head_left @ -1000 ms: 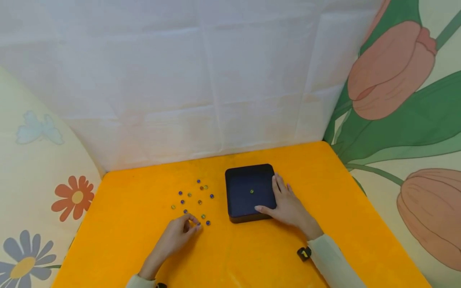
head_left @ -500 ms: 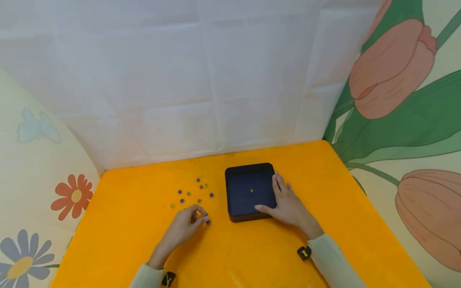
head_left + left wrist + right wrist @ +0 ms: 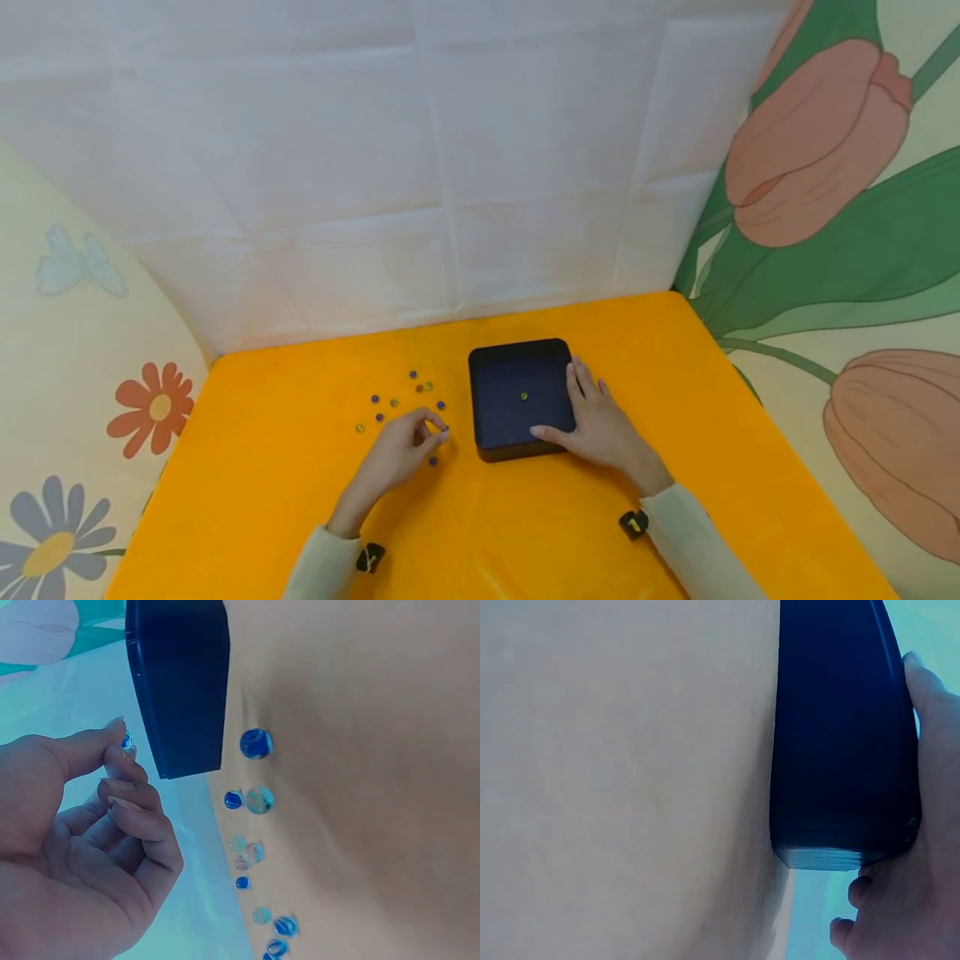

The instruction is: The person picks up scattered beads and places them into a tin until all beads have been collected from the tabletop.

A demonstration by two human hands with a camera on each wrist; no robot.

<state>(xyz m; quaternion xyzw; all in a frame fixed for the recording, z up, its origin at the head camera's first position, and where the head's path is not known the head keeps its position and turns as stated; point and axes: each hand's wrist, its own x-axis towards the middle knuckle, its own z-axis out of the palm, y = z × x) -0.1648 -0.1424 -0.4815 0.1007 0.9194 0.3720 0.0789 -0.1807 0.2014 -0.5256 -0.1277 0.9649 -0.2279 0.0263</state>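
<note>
In the head view my left hand pinches a small blue marble between thumb and forefinger. The same pinched marble shows at the fingertips in the left wrist view, the other fingers curled in. My right hand holds the near right corner of a square black tray, thumb over the rim and fingers along its outer side. One yellow-green marble lies inside the tray. Left of it, several blue, yellow-green and amber marbles lie scattered, with a blue marble just below my left hand.
An orange cloth covers the table, which ends at a white sheet behind. Flower-printed cloth hangs on the right and left. Small black devices sit at both wrists.
My left hand, pinching the marble, has moved up and to the right toward the tray, away from the near marbles. My right hand and the tray have stayed put.
</note>
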